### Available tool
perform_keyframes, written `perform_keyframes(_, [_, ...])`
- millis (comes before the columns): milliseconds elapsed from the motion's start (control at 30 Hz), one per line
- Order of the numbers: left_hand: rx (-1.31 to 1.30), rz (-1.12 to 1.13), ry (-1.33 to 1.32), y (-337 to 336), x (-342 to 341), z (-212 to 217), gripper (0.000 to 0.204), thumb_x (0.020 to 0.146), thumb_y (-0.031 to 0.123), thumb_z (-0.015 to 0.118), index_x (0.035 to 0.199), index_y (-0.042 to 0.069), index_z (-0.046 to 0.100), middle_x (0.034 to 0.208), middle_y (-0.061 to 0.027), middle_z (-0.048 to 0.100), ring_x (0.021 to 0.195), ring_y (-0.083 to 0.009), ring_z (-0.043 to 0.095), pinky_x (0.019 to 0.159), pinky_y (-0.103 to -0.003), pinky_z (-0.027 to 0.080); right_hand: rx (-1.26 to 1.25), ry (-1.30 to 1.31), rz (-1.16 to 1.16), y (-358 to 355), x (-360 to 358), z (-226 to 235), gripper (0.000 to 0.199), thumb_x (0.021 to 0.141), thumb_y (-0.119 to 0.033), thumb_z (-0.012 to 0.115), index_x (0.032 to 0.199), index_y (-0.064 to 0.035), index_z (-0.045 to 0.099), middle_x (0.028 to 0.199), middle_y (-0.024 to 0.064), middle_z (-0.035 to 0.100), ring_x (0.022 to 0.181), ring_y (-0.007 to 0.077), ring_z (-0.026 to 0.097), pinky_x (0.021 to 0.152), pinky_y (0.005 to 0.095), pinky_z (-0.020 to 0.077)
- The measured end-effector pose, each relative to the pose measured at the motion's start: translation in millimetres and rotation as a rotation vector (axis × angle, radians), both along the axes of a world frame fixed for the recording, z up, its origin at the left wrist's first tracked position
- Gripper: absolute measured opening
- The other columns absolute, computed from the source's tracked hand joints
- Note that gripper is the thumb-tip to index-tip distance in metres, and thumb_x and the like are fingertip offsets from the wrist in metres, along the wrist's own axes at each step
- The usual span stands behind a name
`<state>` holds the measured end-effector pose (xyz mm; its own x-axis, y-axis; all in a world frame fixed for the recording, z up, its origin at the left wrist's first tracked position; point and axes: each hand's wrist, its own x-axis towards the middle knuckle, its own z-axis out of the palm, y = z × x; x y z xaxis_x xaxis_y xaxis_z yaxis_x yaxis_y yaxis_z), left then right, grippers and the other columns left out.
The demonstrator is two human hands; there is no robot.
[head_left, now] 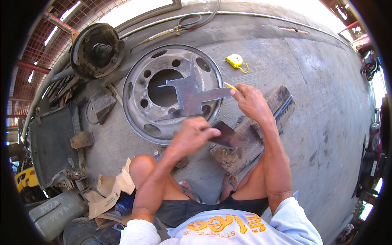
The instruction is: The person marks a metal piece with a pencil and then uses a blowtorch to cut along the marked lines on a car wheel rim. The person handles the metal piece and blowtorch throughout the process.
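My left hand (191, 138) is closed round one end of a small dark flat metal plate (227, 135), slightly blurred, tilted above a rough block (241, 141). A yellow pencil (230, 86) sticks out from the closed fingers of my right hand (250, 102). These fingers are at the end of a narrow arm of an irregular cut steel sheet (190, 96); whether they press on it I cannot tell. The sheet has jagged edges and lies across a grey steel wheel rim (134, 108), partly covering its centre hole.
A yellow tape measure (234, 61) lies beyond the rim on the concrete floor. A cutting torch (161, 35) with hoses rests behind it. To the left stand a brake drum (98, 51), a radiator (57, 139) and torn cardboard (110, 196). Motorcycles (373, 147) line the right edge.
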<state>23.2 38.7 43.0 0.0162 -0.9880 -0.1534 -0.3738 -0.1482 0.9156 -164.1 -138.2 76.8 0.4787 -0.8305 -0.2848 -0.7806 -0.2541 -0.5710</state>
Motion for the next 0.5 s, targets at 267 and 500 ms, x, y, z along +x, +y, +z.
perform_keyframes(267, [0.211, 0.187, -0.047, -23, 113, 18, 0.037, 0.094, 0.034, 0.086, 0.091, -0.002, 0.076, 0.074, -0.0025, 0.064, 0.067, -0.0099, 0.059, 0.064, -0.031, 0.049, 0.586, -0.329, 0.057, 56, 21, -36, 0.039, 0.104, -0.04, 0.073, 0.112, -0.0025, 0.079, 0.091, 0.0067, 0.078, 0.093, 0.0167, 0.069, 0.087, 0.0382, 0.0529])
perform_keyframes(500, [0.113, 0.253, -0.27, -62, 108, 3, 0.032, 0.089, 0.025, 0.088, 0.104, -0.002, 0.078, 0.076, -0.008, 0.069, 0.067, -0.0144, 0.062, 0.065, -0.034, 0.051, 0.575, -0.358, -0.158, 96, 45, -54, 0.027, 0.102, -0.028, 0.073, 0.105, -0.0012, 0.077, 0.09, 0.0059, 0.08, 0.085, 0.0141, 0.068, 0.084, 0.0357, 0.0531])
